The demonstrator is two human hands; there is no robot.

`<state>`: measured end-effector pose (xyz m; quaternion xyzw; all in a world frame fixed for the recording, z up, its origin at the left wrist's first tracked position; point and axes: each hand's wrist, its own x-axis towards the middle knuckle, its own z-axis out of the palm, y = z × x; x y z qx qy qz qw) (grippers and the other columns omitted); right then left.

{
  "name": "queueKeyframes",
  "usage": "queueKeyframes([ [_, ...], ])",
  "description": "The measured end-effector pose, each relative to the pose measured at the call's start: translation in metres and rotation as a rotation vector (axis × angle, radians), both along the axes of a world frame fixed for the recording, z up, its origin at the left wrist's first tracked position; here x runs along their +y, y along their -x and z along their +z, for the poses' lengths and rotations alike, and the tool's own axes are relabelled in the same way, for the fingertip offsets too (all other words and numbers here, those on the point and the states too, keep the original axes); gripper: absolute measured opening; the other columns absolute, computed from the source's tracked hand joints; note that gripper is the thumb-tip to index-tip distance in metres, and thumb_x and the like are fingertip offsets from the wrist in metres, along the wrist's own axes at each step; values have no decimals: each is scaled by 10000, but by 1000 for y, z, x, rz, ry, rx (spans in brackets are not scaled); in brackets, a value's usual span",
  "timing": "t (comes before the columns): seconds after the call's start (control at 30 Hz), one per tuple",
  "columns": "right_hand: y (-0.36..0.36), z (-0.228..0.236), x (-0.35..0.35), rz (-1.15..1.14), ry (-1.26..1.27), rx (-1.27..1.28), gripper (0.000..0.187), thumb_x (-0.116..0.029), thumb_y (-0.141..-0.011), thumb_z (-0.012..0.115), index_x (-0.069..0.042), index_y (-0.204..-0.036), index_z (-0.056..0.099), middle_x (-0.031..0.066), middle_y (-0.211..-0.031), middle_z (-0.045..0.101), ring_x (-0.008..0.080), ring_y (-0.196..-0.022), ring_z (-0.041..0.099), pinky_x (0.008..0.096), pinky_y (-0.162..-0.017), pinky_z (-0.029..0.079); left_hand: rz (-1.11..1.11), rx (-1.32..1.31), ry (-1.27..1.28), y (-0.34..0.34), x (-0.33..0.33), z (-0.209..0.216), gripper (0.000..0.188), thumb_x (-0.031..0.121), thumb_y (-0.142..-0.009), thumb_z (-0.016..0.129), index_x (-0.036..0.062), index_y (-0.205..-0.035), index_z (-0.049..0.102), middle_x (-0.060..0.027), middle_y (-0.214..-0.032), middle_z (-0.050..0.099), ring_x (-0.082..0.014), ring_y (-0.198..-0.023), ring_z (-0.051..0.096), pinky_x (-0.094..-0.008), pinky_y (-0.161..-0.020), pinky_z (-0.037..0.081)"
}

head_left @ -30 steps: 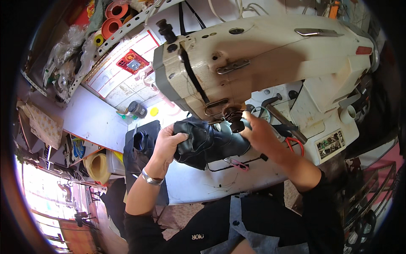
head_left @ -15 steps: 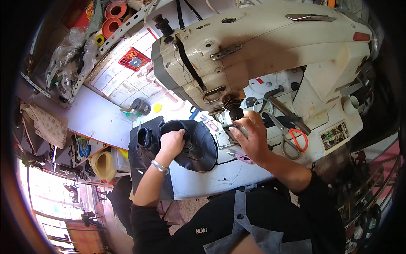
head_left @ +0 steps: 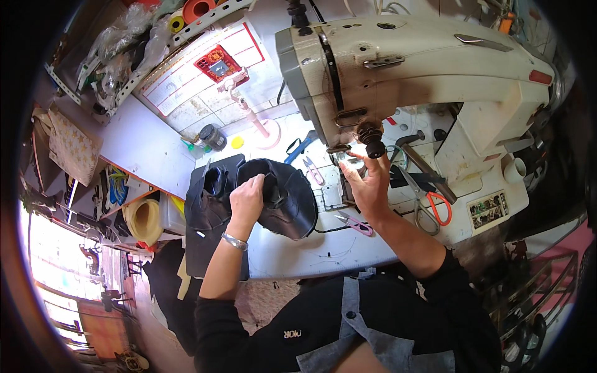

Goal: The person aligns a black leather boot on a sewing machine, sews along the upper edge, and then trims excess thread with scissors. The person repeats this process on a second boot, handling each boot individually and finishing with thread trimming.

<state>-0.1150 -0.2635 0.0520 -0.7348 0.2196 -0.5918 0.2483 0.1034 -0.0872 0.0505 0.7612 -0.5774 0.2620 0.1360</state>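
Observation:
My left hand (head_left: 247,200) is closed on the upper rim of a black leather shoe upper (head_left: 292,202), a rounded, hollow piece lying on the white table. Left of it lies a second black leather upper (head_left: 208,204) on a dark board. My right hand (head_left: 371,189) is raised under the head of the beige sewing machine (head_left: 416,65). Its thumb and forefinger come together at the needle area, and what they hold is too small to make out. Pink-handled thread snips (head_left: 356,225) lie just below that hand, and another pair of thread snips (head_left: 314,171) lies between my hands.
Orange-handled scissors (head_left: 440,208) and a hammer (head_left: 426,165) lie right of my right hand. Behind the uppers stand a dark jar (head_left: 212,137) and a pink stand (head_left: 267,133) with a red phone (head_left: 217,63). A tray of small parts (head_left: 490,204) is set at the right.
The view has shifted, so the machine appears farther right. My left hand keeps hold of the leather upper, which has turned slightly. My right hand's fingers have moved up closer to the needle area.

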Motion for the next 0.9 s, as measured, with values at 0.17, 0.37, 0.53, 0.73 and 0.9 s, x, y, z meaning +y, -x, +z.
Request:
queueKeyframes([
  [0.17, -6, 3, 0, 43, -76, -45, 349, -108, -704, 776, -56, -961, 544, 101, -921, 514, 307, -861, 493, 424, -787, 369, 67, 189, 377, 21, 35, -12, 88, 35, -852, 581, 61, -934, 602, -117, -741, 632, -280, -625, 623, -344, -543, 474],
  [0.37, -25, -2, 12, 122, -295, -216, 413, -76, -715, 788, -38, -1051, 550, 99, -988, 501, 267, -904, 511, 372, -807, 416, 547, 737, 312, 54, 102, -85, 85, 116, -842, 619, 40, -838, 584, -144, -649, 620, -286, -597, 632, -371, -561, 472],
  [0.53, -25, -7, 16, 69, -287, -161, 299, -23, -786, 732, -17, -972, 498, 37, -910, 531, 89, -793, 518, 226, -730, 457, 592, 711, 214, 46, 111, -112, 132, 150, -836, 620, 46, -917, 628, -172, -706, 638, -336, -655, 628, -414, -611, 473],
  [0.73, -19, 4, 12, 131, -403, -133, 137, -41, -810, 700, -1, -861, 579, 10, -779, 589, 77, -717, 544, 227, -669, 455, 621, 663, 186, 47, 95, -109, 205, 165, -831, 638, 37, -990, 629, -186, -820, 659, -361, -745, 633, -431, -676, 479],
  [0.9, -15, 9, 8, 141, -482, -62, 121, -39, -804, 703, 8, -839, 597, 15, -769, 591, 75, -715, 534, 219, -676, 447, 601, 711, 259, 57, 97, -106, 260, 117, -819, 647, 10, -1052, 610, -188, -867, 652, -334, -764, 633, -404, -699, 482],
])
